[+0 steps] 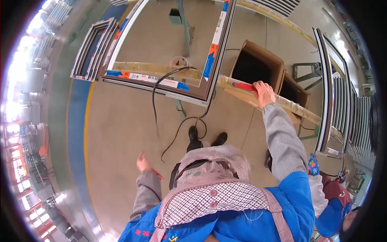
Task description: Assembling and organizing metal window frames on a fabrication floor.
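Note:
My right hand reaches forward and is closed round the near end of a red tool, perhaps a knife or scraper; its exact kind is unclear. The tool lies along a wrapped support beam. Low on the left, my left hand hangs over the floor, fingers apart and slightly bent, with nothing visible in it. A large brown-and-silver window frame rests on the beams ahead, with blue, white and orange printed tape along its sides. A black cord or rubber strip arches over its near edge and hangs down.
Open cardboard boxes stand beyond the beam. More frames lean at the left and right. Black cord loops on the floor near my shoes. Another person is at the lower right. A green metal stand shows through the frame.

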`<state>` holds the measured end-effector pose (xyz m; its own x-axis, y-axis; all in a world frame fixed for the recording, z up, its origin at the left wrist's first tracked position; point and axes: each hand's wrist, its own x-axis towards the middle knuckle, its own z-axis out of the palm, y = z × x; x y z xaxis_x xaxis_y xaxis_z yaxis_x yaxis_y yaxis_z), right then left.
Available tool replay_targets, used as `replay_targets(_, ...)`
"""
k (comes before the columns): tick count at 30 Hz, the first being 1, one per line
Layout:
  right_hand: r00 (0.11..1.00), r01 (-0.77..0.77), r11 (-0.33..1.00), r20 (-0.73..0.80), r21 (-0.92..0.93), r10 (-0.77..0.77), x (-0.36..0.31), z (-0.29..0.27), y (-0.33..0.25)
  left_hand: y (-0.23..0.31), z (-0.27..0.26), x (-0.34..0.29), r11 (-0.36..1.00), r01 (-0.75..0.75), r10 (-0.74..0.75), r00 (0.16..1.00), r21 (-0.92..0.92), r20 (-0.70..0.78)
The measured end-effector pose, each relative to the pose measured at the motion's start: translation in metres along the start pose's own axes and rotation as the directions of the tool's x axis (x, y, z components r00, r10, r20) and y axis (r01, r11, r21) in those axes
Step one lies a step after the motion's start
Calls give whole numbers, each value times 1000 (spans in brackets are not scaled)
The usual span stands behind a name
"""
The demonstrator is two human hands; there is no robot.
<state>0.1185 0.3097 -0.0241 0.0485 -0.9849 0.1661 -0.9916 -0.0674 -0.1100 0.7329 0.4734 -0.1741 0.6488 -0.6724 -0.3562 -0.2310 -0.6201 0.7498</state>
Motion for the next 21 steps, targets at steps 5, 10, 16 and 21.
replay_targets(5,993,-100,989,46,-109,106,-8,-18,-30,184,146,-82,950,-257,83,757,178,648)
replay_targets(10,946,-317,857,67,406,318,-67,56,-105,238,216,-108,956,-291,99,425,32,900)
replay_targets(16,541,-582,-390,698,714,470,-31,75,-201,237,215,-112,975,-200,163,323,-102,932)
replay_targets(21,553,-538,-308,604,785,573,-16,90,-222,232,217,-110,985,-160,14,421,59,907)
